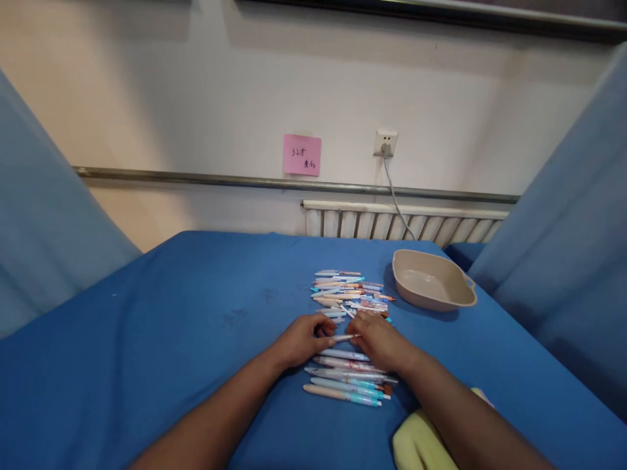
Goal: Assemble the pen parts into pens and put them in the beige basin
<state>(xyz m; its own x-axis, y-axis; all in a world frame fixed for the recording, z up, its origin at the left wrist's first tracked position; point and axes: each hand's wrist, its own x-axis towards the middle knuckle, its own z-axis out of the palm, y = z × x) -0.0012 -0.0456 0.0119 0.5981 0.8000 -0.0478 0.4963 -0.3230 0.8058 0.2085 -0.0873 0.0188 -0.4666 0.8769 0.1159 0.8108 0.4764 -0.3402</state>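
Observation:
A pale, slim pen (345, 337) lies crosswise between my two hands. My left hand (308, 336) is closed, its thumb and fingers at the pen's left end. At the other end, my right hand (376, 334) curls its fingers over the pen, hiding that tip. Nearer to me, several pens (343, 391) lie side by side in a row, pastel blue, peach and clear. Beyond my hands is a looser pile of pens (343, 290), some crossing one another; my right hand covers part of it.
A beige plastic basin (431, 281) stands at the back right of the blue cloth-covered surface (196, 307). Yellow fabric (421, 444) lies under my right forearm. Behind are a radiator (382, 222), a metal rail (220, 179), a plugged-in cable (396, 196) and a pink note (302, 155).

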